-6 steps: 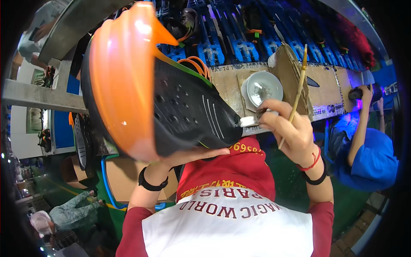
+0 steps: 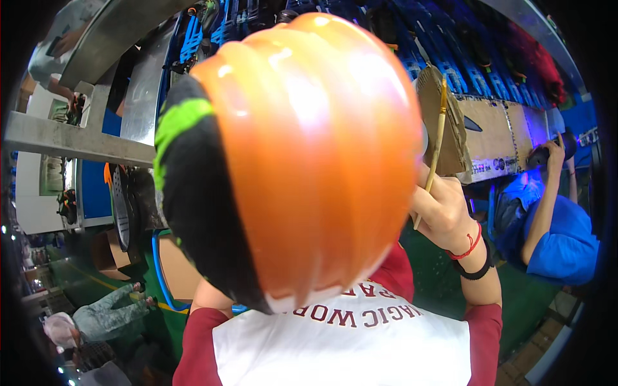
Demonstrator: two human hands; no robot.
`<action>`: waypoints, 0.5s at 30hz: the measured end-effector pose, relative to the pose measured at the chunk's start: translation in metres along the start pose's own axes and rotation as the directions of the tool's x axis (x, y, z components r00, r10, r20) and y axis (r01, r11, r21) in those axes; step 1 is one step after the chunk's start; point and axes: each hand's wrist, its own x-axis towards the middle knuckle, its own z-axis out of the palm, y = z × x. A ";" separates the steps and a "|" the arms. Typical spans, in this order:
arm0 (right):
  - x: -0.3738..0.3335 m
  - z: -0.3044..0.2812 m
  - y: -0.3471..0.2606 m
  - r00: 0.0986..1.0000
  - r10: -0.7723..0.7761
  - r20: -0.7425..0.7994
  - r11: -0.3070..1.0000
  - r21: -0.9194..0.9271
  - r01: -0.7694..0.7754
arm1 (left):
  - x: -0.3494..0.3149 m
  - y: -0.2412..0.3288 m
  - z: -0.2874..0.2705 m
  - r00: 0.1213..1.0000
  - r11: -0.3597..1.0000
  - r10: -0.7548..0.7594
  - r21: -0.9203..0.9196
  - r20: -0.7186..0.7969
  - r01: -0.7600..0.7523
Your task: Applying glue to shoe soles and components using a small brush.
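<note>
Orange and glossy, bulges between the arms as a ridged, shoe-like piece [image 2: 315,148], with a black band [image 2: 206,206] and green patches [image 2: 183,119] on the side toward the left arm. Has just swung across toward the right hand [image 2: 443,209], presenting its rounded end and hiding the perforated black inside that showed a moment ago. Probably puts the worked side away from view, leaving contact and progress unreadable from above.

Covers the left hand completely, so cannot tell whether spread or gripping; leaves only a bit of left forearm [image 2: 211,300] visible below. With the right hand, pinches a slim stick [image 2: 440,138] between bent fingers, losing the fingertips behind the orange; cannot tell what they touch there. Just beyond that hand, shows brown cardboard [image 2: 458,145]; well apart to its right, a co-worker in blue [image 2: 563,241] handling a dark object [image 2: 538,157].
</note>
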 end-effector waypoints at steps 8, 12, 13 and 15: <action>0.003 0.004 0.005 0.998 -0.030 0.062 0.992 -0.122 0.037 | 0.000 0.003 -0.006 0.999 0.999 -0.032 -0.028 -0.020 0.032; 0.004 0.006 0.009 0.998 -0.031 0.059 0.987 -0.154 0.040 | -0.001 0.003 -0.005 0.999 0.997 -0.037 -0.062 -0.025 0.035; 0.003 0.007 0.010 0.998 -0.035 0.045 0.985 -0.169 0.042 | -0.001 0.002 -0.004 0.999 0.997 -0.042 -0.070 -0.028 0.040; 0.003 0.008 0.012 0.999 -0.026 0.032 0.984 -0.175 0.031 | -0.001 0.002 -0.006 0.998 0.995 -0.052 -0.088 -0.034 0.049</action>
